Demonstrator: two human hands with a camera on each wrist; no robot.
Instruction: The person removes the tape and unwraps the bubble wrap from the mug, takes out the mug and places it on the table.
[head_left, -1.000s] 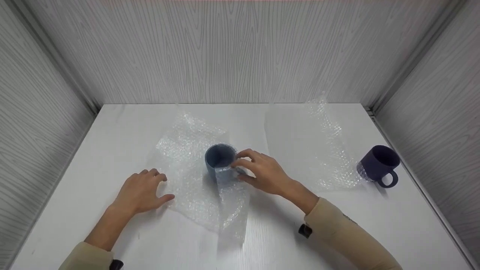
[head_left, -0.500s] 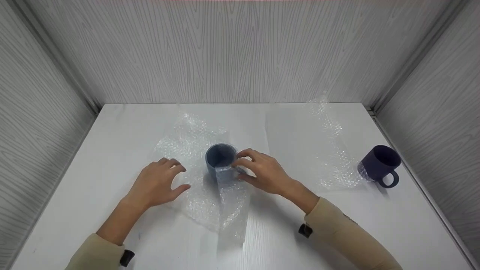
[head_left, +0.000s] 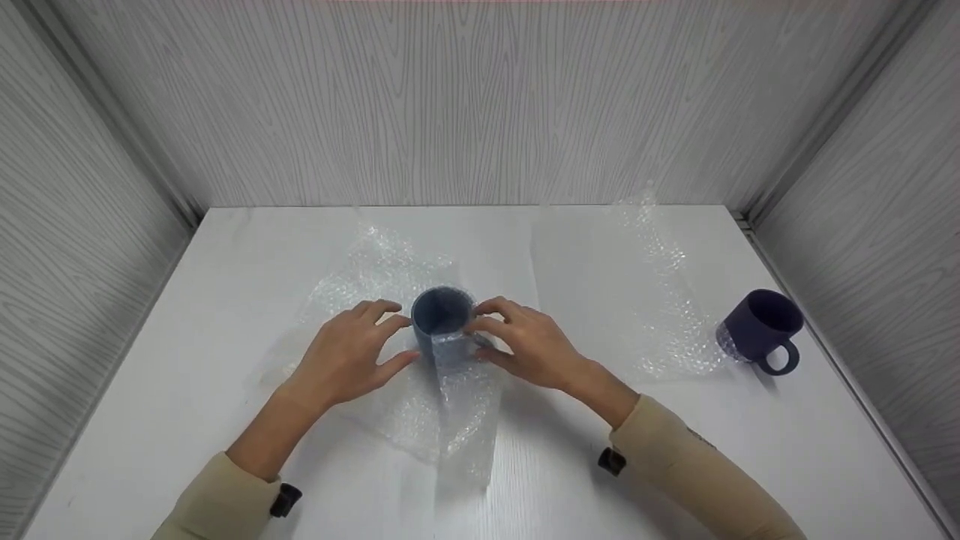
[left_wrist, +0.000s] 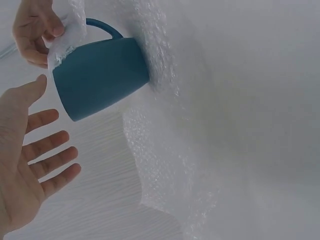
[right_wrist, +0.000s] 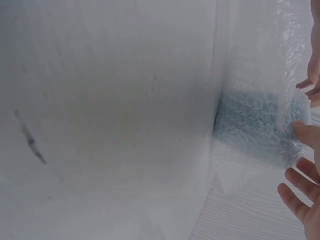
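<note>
A teal mug (left_wrist: 102, 75) stands upright on a sheet of bubble wrap (head_left: 409, 409), its handle showing in the left wrist view. One end of the sheet is drawn up over the mug's right side, and in the right wrist view the mug shows through it. My right hand (head_left: 536, 349) holds that raised end against the mug near the rim, with curled fingers. On the other side, my left hand (head_left: 349, 352) is spread, its fingertips close to the mug's left wall. In the left wrist view the left hand (left_wrist: 20, 145) has nothing in it.
A second sheet of bubble wrap (head_left: 615, 300) lies flat to the right. A dark navy mug (head_left: 759, 324) stands at its right edge, handle toward the front. Wood-grain panels (head_left: 480, 105) enclose the white table (head_left: 247, 247) at the back and both sides.
My left hand has moved right, across the bubble wrap, up to the teal mug's left side. The right hand has kept its place on the wrap.
</note>
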